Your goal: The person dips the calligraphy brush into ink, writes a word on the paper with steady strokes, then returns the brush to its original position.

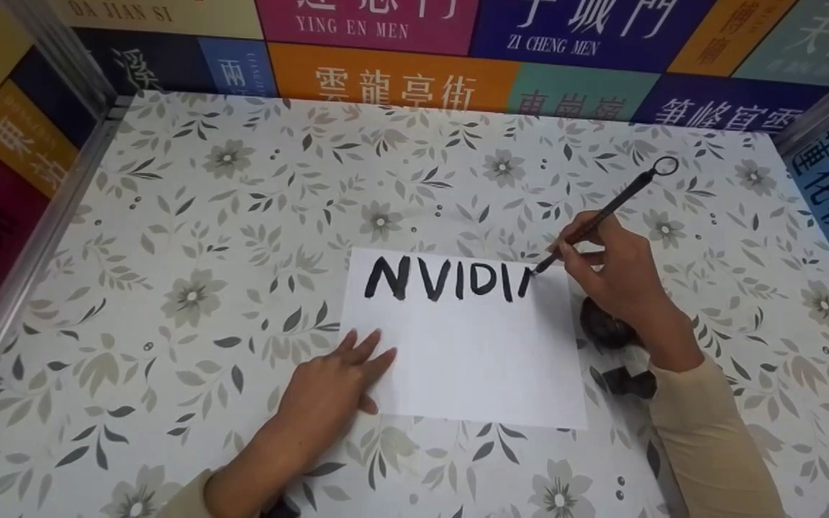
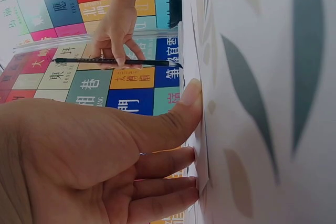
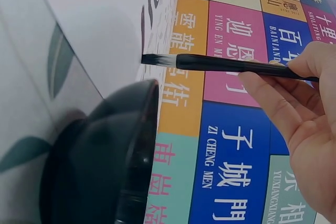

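My right hand [image 1: 619,280] pinches a black calligraphy brush [image 1: 627,191] with a hanging loop at its top end. In the right wrist view, the dark-tipped bristles [image 3: 157,59] meet the sheet at a fresh stroke. The white paper [image 1: 479,360] carries bold black letters reading "NVIDI", followed by a slanted stroke at the brush tip. With its fingers spread, my left hand [image 1: 332,388] rests on the lower left edge of the sheet. In the left wrist view, its thumb [image 2: 184,106] and fingertips press down near the paper's edge.
A dark round bowl [image 3: 100,156] stands just right of the paper, partly under my right wrist. Beside it lies a small black object [image 1: 630,383], partly covered by the sleeve. The table cover [image 1: 191,295] has a leaf-and-flower print; colourful lettered panels [image 1: 393,79] border it.
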Tool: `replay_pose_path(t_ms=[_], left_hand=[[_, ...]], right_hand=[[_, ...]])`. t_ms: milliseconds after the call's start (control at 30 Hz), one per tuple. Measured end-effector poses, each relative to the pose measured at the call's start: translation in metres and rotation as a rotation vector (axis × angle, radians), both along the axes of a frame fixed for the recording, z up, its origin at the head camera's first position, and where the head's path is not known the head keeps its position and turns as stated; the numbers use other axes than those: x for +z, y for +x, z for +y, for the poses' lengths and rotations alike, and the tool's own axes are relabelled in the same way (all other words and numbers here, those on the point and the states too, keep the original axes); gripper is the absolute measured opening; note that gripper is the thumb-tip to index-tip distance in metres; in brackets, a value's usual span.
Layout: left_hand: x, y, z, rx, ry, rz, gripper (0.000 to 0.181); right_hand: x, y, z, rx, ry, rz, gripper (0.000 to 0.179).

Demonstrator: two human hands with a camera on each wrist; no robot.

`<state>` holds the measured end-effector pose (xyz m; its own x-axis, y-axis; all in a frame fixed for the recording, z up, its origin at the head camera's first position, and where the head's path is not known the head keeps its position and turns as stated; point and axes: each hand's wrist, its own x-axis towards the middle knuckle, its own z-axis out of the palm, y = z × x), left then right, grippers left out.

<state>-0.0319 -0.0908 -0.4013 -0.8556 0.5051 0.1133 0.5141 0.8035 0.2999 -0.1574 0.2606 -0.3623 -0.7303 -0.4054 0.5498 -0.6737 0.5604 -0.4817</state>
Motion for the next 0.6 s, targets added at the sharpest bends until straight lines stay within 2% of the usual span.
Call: replay_pose_path(t_ms=[133, 600], left_hand=[[-0.0006, -0.0007, 0.0004, 0.000, -0.011, -0.001, 0.058], [0.0002, -0.0006, 0.0004, 0.003, -0.015, -0.002, 0.059]], right_hand=[[0.0022, 0.0013, 0.0005, -0.005, 0.024, -0.049, 0.024], [0.0064, 0.0035, 0.0063, 0.021, 0.059, -0.101, 0.031]])
